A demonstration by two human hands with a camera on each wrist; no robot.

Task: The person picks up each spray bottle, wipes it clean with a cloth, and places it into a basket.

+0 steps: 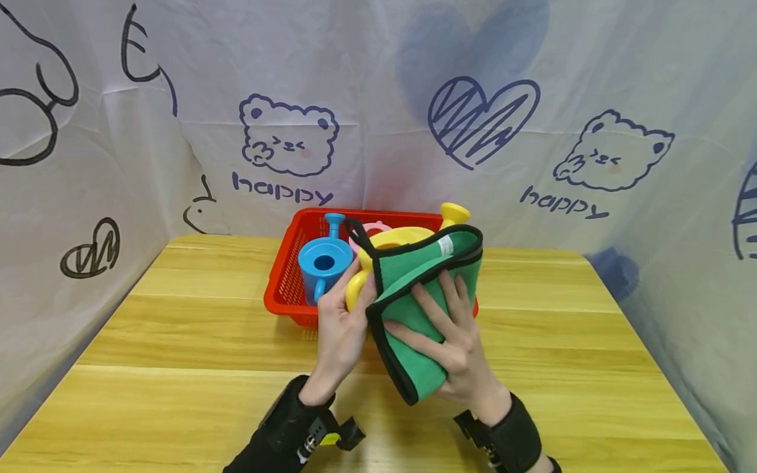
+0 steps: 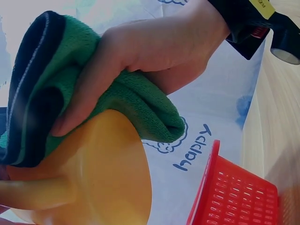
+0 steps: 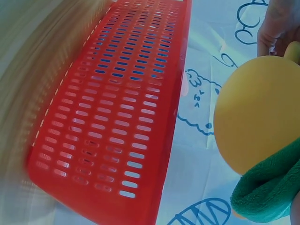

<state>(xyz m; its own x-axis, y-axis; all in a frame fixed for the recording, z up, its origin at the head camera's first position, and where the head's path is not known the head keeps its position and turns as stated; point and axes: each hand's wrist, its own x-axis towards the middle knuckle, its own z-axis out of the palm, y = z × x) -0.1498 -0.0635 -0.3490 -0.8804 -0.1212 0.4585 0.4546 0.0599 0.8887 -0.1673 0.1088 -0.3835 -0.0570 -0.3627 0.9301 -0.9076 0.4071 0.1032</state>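
Observation:
My left hand (image 1: 343, 322) grips the handle of a yellow toy watering can (image 1: 408, 235), held up in front of the red basket. My right hand (image 1: 455, 348) holds a folded green cloth (image 1: 422, 373) with black edging against the can, fingers spread over the fabric. In the left wrist view, the cloth (image 2: 75, 42) bunches under the right hand along the rounded body of the can (image 2: 117, 164). Most of the can is hidden behind the cloth in the head view, though its flared spout end (image 1: 455, 213) shows.
A red perforated basket (image 1: 276, 292) stands at the back of the wooden table (image 1: 177, 341). Inside are a blue toy watering can (image 1: 310, 268) and a pink item (image 1: 378, 227), mostly hidden. Behind hangs a white sheet (image 1: 378, 151) with drawn bears and hearts.

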